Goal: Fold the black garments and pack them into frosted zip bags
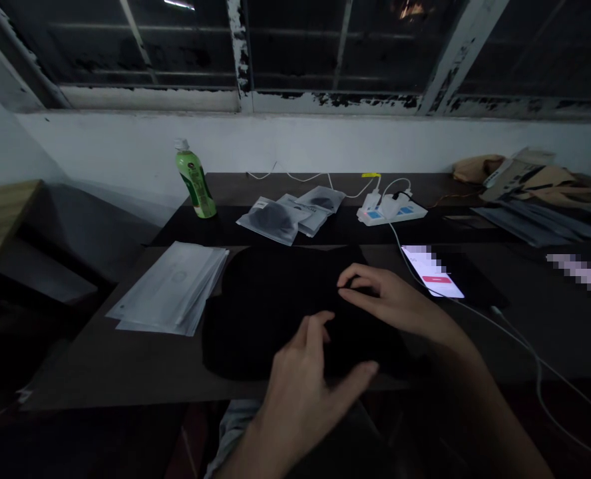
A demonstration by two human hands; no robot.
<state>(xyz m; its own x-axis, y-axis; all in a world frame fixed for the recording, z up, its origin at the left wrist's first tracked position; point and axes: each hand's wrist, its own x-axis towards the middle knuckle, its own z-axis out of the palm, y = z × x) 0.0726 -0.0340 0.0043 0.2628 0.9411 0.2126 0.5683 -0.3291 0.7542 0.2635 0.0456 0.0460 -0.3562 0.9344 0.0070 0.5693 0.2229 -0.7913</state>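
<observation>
A black cloth [265, 299] lies spread on the dark table in front of me. Over its lower middle is my left hand [308, 382], thumb stretched away from the bent fingers, with nothing between them. My right hand [380, 296] is at the cloth's right part, thumb and index finger close together; whether they pinch a bit of the black fabric is too dark to make out. Left of the cloth rests a stack of pale flat plastic bags [170, 286]. Behind it lie several small clear packets [273, 219] with dark contents.
A green bottle [196, 179] stands at the back left. A power strip [393, 209] with chargers sits behind a lit phone [432, 273]. White cables run along the right. More flat bags [538, 223] and brown paper packaging [550, 183] lie at the far right.
</observation>
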